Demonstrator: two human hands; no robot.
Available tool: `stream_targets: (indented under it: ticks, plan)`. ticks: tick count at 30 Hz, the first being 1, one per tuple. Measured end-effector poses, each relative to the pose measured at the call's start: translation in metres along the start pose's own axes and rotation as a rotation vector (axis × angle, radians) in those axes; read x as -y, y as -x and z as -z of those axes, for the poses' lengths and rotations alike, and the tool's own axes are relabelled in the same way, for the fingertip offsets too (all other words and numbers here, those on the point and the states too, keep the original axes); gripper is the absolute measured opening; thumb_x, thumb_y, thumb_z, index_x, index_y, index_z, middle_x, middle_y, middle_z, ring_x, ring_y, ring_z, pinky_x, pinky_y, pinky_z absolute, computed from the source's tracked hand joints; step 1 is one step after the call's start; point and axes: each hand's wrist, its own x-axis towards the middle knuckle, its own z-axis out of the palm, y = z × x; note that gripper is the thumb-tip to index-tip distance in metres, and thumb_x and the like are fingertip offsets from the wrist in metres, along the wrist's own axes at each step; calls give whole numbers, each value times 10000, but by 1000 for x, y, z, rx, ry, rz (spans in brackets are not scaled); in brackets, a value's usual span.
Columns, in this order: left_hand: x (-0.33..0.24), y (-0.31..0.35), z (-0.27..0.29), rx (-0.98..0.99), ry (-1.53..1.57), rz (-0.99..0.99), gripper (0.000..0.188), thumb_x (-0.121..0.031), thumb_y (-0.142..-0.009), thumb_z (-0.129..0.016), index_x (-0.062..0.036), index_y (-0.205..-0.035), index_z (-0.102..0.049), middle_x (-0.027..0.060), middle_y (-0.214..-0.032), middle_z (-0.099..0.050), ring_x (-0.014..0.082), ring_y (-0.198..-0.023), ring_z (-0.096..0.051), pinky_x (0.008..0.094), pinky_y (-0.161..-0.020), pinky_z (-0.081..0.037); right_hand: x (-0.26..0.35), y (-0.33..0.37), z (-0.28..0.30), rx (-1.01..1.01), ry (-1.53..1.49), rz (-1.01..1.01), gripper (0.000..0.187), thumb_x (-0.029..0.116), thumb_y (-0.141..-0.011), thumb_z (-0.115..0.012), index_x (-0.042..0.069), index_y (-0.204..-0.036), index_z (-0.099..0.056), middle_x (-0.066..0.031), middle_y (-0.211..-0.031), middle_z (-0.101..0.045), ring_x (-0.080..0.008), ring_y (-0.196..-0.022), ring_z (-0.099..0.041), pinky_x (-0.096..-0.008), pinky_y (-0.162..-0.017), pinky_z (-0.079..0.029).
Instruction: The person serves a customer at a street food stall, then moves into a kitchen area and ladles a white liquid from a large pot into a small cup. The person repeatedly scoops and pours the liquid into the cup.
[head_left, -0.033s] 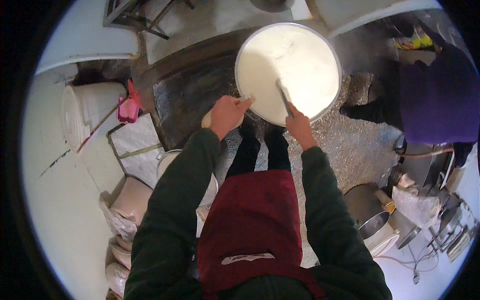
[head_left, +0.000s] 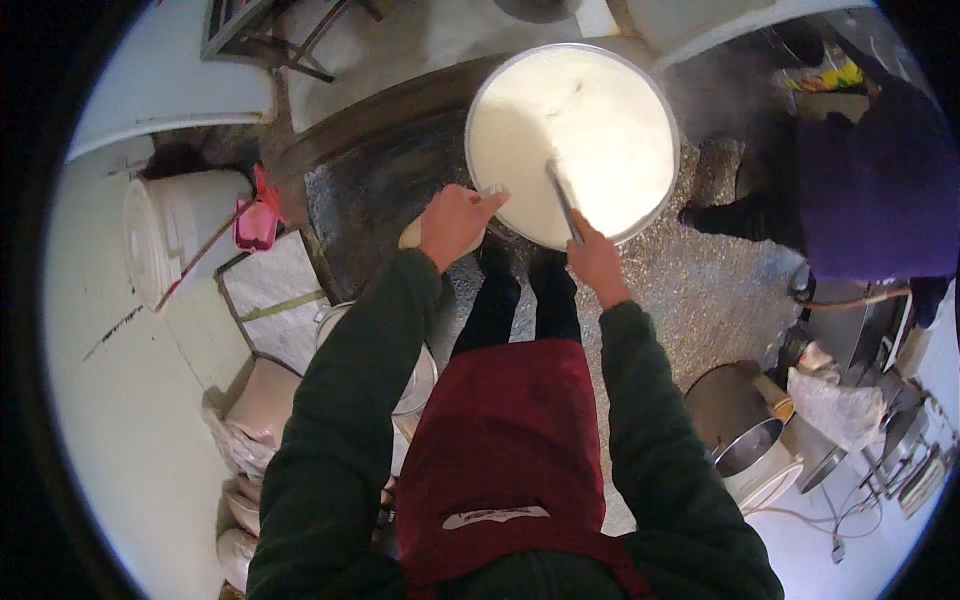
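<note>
A large round metal pot (head_left: 472, 150) stands in front of me, filled with a creamy white liquid (head_left: 610, 130). My right hand (head_left: 597, 262) is closed round the grey handle of a stirring tool (head_left: 562, 200), whose far end dips into the liquid and is hidden. Beside the pot's near left rim is my left hand (head_left: 455, 225), its fingers closed. It grips a pale tan rounded thing (head_left: 411, 236), mostly hidden under the hand; I cannot make out its kind. Something small and pale shows at those fingertips by the rim.
A person in a purple garment (head_left: 875, 190) works at the right. At the left are a white bucket (head_left: 180, 235) and a pink dustpan (head_left: 256, 225). Lidded pails (head_left: 415, 385) stand beside my left leg. A steel pot (head_left: 735, 420) lies tilted at lower right on the wet floor.
My right hand and its tool have shifted slightly left over the liquid. My left hand stays by the rim. The whole view has moved a little.
</note>
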Motion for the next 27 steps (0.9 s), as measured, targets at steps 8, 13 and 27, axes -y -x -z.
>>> stream_targets:
  ticks: [8, 13, 27]
  plan:
    - [-44, -85, -36, 112, -434, 0, 513, -505, -895, -745, -14, -1038, -792, 235, -1097, -787, 420, -1052, -757, 492, -869, -601, 0, 141, 8, -6, -393, -158, 667, 93, -947, -703, 155, -1591, -540, -271, -1375, -689, -448, -1262, -677, -449, -1037, -561]
    - [-57, -121, -57, 195, -650, -88, 390, -378, -851, -750, -52, -1053, -820, 223, -1083, -794, 408, -1034, -769, 496, -883, -605, 3, 204, 28, -10, -441, -187, 628, 77, -964, -695, 94, -1574, -550, -273, -1380, -686, -441, -1270, -672, -426, -1026, -566]
    - [-59, -119, 2, -33, -359, -148, 592, -589, -944, -689, -10, -956, -810, 254, -925, -756, 432, -884, -743, 512, -779, -571, 1, 234, 63, -319, -392, 63, 605, 28, -937, -732, 74, -1528, -611, -274, -1263, -734, -406, -1082, -768, -416, -876, -618]
